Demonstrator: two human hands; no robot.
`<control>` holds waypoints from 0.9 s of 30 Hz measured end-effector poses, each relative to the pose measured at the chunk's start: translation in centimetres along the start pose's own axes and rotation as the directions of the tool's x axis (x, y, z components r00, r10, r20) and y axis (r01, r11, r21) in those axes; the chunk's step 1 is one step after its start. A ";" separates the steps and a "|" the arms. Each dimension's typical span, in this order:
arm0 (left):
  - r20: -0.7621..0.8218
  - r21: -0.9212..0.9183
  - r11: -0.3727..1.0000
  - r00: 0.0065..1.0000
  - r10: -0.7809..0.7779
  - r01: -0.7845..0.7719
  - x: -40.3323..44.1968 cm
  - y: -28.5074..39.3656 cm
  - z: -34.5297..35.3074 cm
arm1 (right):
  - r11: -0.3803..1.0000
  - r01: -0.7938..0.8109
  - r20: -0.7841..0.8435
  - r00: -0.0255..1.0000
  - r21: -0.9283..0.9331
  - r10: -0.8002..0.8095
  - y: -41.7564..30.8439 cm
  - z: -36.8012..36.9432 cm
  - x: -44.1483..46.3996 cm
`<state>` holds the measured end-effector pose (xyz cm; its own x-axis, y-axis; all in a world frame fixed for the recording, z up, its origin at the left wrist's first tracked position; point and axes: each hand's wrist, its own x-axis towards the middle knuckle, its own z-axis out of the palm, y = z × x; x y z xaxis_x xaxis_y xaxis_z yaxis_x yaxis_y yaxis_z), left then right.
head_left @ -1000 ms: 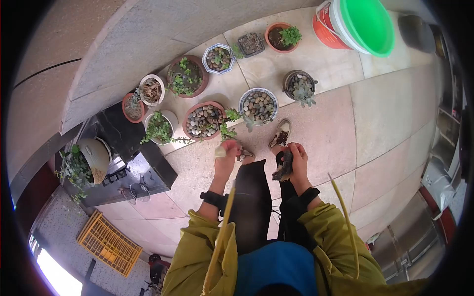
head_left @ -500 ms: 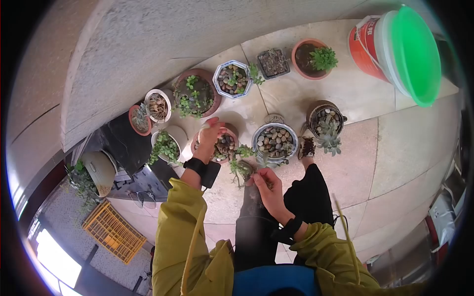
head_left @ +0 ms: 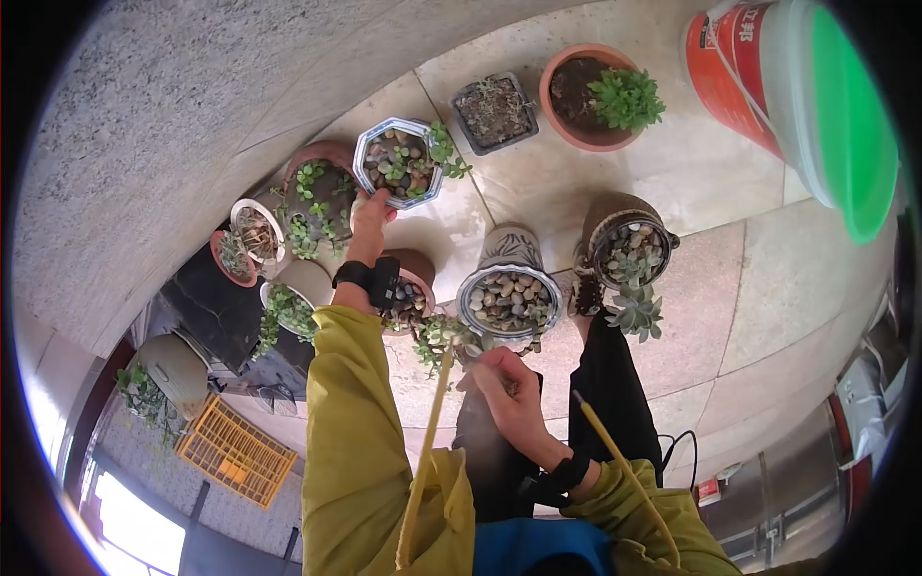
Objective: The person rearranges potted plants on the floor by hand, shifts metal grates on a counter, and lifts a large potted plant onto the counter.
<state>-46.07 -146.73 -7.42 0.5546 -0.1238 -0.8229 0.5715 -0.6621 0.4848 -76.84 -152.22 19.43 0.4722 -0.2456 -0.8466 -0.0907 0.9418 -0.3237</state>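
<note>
My left hand reaches to the near rim of a blue-and-white octagonal pot of pebbles and small green plants, its fingers closed at the rim. My right hand is closed above my leg, with a small bit of something unclear showing between its fingers. Just beyond it are a trailing green plant and a round blue-and-white pot full of pebbles. A reddish pot of pebbles is partly hidden behind my left wrist.
Beside the octagonal pot are a round pot and a square black pot. Farther right stand a terracotta pot, a brown pot with a succulent and a bucket with a green basin. A yellow crate lies lower left.
My left hand has moved forward from above the reddish pot to the octagonal pot. My right hand stays low and closed; the dark clump it held at first is no longer visible. The view has shifted.
</note>
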 end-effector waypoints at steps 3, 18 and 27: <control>0.104 -0.036 0.999 0.994 0.018 -0.015 0.5 0.7 -0.5 | 1.000 0.002 0.021 1.000 -0.025 -0.002 -0.3 0.1 0.2; 0.079 0.395 0.917 0.993 -0.088 0.050 -5.6 -5.3 -0.1 | 0.997 -0.072 -0.003 0.997 -0.040 0.072 1.9 1.0 0.1; -0.005 0.311 0.948 0.997 -0.074 0.072 -7.0 -3.5 0.2 | 0.994 -0.064 0.013 0.998 -0.088 0.065 1.9 0.9 0.1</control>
<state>-52.06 -143.66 -3.45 0.5142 -0.0707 -0.8547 0.3935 -0.8661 0.3083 -76.20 -150.29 19.08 0.4766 -0.1808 -0.8603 -0.1975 0.9316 -0.3052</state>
